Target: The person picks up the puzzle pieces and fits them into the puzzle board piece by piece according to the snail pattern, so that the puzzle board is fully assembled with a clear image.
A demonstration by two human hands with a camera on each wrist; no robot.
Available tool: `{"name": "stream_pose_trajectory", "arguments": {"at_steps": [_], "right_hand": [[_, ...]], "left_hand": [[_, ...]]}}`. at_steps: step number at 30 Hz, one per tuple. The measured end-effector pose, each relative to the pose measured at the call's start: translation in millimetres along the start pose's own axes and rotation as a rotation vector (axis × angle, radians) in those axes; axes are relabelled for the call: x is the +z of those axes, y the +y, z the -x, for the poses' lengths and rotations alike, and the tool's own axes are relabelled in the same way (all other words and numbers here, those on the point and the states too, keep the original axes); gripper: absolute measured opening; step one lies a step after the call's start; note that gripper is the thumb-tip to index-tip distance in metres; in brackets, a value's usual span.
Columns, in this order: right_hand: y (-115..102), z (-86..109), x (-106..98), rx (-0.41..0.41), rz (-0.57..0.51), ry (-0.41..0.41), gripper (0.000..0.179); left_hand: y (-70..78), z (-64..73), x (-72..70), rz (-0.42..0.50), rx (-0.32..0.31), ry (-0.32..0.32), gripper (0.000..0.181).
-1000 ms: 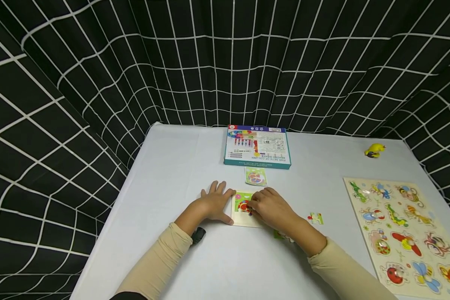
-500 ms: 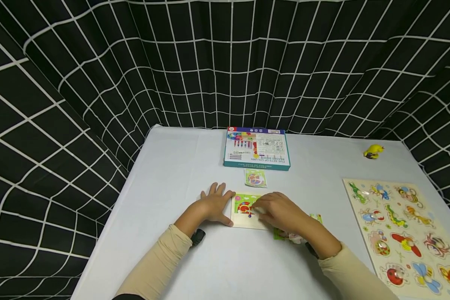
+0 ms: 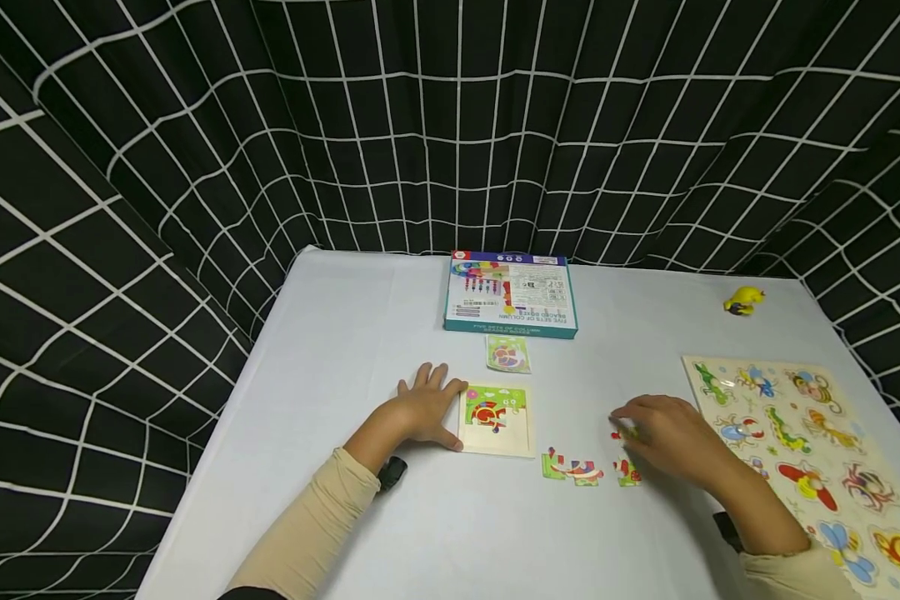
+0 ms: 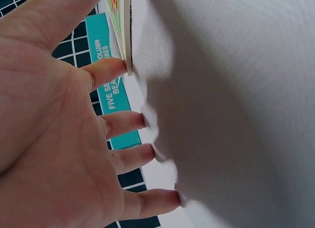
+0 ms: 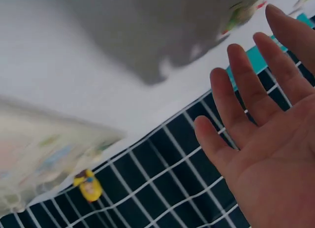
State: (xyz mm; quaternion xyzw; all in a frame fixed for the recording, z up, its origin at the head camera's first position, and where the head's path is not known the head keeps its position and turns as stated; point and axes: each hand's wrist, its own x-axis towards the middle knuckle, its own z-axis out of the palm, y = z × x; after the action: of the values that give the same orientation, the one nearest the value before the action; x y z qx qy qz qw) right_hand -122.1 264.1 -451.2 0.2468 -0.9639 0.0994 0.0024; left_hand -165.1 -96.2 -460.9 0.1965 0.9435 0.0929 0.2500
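Observation:
A small wooden puzzle board (image 3: 517, 442) lies mid-table, with joined pieces of a red and green snail-like picture at its top left. My left hand (image 3: 423, 414) spreads its fingers at the board's left side. Its thumb and index fingertip touch the edge (image 4: 126, 41), and the other fingertips rest on the cloth. My right hand (image 3: 675, 437) hovers palm down, fingers extended and holding nothing, over a jigsaw piece (image 5: 243, 16) that it partly hides in the head view. Nearer me lie a red and green piece (image 3: 627, 473) and a cluster of pieces (image 3: 574, 469).
Behind the puzzle board lies a small picture card (image 3: 507, 355), with a teal-edged box (image 3: 510, 321) beyond it. A large insect puzzle board (image 3: 787, 417) takes up the right side. A yellow toy (image 3: 744, 300) sits at the back right, and gridded black curtains surround the table.
My right hand has left the puzzle board and moved right to the loose piece, uncovering the board and the pieces beside it. The left hand has stayed in place.

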Motion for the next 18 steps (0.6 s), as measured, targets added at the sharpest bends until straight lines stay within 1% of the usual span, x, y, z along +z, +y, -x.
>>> {"name": "stream_pose_trajectory", "arguments": {"at_steps": [3, 6, 13, 18], "right_hand": [[9.0, 8.1, -0.5, 0.012, 0.023, -0.013, 0.035], [13.2, 11.5, 1.2, 0.01, 0.031, -0.024, 0.034], [16.4, 13.2, 6.4, -0.003, 0.027, 0.003, 0.034], [16.3, 14.0, 9.3, 0.011, 0.013, 0.01, 0.033]], "left_hand": [[0.3, 0.5, -0.1, 0.001, 0.002, 0.004, 0.098], [0.1, 1.6, -0.9, -0.001, 0.003, -0.002, 0.097], [0.7, 2.3, -2.3, 0.021, 0.004, 0.004, 0.096], [1.7, 3.1, -3.3, 0.017, 0.01, 0.005, 0.096]]}}
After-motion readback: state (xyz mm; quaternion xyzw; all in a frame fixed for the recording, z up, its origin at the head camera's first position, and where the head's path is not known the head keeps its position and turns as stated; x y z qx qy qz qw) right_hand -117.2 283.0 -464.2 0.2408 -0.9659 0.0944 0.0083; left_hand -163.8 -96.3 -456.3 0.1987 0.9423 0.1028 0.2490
